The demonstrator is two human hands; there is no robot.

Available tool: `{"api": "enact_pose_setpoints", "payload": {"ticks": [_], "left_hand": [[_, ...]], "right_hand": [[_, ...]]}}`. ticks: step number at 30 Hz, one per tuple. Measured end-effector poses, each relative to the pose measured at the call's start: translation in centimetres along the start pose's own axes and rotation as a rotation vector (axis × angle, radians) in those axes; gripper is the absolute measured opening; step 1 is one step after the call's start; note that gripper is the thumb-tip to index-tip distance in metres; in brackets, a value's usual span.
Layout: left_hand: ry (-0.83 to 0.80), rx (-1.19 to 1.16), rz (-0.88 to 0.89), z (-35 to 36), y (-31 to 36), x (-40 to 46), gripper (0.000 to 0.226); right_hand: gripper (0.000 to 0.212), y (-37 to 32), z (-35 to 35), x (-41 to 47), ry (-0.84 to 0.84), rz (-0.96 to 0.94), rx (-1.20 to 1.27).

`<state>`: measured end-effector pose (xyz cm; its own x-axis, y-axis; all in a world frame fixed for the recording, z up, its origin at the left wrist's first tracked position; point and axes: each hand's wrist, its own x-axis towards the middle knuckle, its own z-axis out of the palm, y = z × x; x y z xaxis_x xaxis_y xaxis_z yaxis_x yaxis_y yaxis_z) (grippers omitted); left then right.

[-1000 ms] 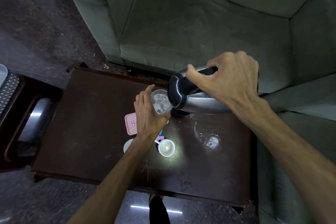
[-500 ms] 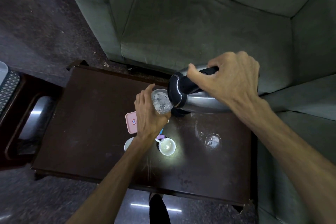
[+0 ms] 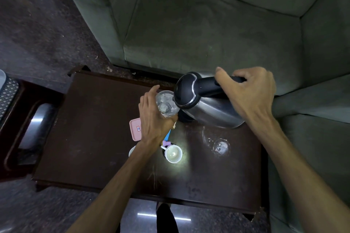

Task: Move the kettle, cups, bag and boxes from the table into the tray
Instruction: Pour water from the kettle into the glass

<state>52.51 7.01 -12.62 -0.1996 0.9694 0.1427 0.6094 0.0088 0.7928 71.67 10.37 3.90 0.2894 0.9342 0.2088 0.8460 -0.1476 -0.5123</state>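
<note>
My right hand (image 3: 250, 92) grips the black handle of a steel kettle (image 3: 210, 109), which is tilted with its lidded top toward the left. My left hand (image 3: 153, 119) holds a clear glass (image 3: 166, 104) up against the kettle's mouth, above the dark wooden table (image 3: 91, 138). A pink box (image 3: 135, 128) lies flat just left of my left wrist. A white cup (image 3: 173, 154) stands below that hand, and another white cup (image 3: 132, 150) peeks out from under my forearm. A second clear glass (image 3: 220, 146) stands at the right. Small blue and purple items under my left hand are mostly hidden.
A dark tray (image 3: 28, 134) with a shiny bottom sits on a low stand left of the table. A green sofa (image 3: 208, 24) wraps behind and to the right of the table. Dark floor lies at the left and front.
Both hands, the kettle and the glass hold nearly the same pose; the kettle's lidded end looks turned slightly more toward the camera.
</note>
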Motion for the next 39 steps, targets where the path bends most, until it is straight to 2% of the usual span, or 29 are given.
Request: {"api": "enact_pose_setpoints", "payload": {"ticks": [6,9,15,18,28,32,36,39], "left_hand": [[0.014,-0.022,0.007,-0.1,0.5,1.0,0.096],[0.01,-0.03,0.006,-0.1,0.2,1.4,0.095],[-0.052,0.014,-0.045,1.4,-1.9,2.6,0.098],[-0.079,0.057,-0.063,2.8,-3.2,3.3,0.095],[-0.223,0.11,-0.176,6.0,-6.5,3.9,0.097],[-0.258,0.103,-0.165,6.0,-7.1,3.5,0.09],[-0.326,0.083,-0.15,4.8,-6.2,3.3,0.098],[-0.29,0.04,-0.112,2.4,-5.0,3.3,0.08]], "right_hand": [[0.05,2.7,0.3,-2.3,0.067,0.389,0.5],[0.055,2.8,0.8,-3.1,0.142,0.49,0.65],[0.047,2.1,1.6,-3.8,0.294,0.687,0.886],[0.038,1.8,2.2,-3.8,0.338,0.704,0.924],[0.041,1.6,4.0,-3.7,0.372,0.714,0.94],[0.056,0.8,4.8,-3.7,0.398,0.686,0.965],[0.063,-0.3,5.4,-3.9,0.38,0.642,0.933],[0.061,-1.8,5.9,-3.8,0.353,0.635,0.914]]}}
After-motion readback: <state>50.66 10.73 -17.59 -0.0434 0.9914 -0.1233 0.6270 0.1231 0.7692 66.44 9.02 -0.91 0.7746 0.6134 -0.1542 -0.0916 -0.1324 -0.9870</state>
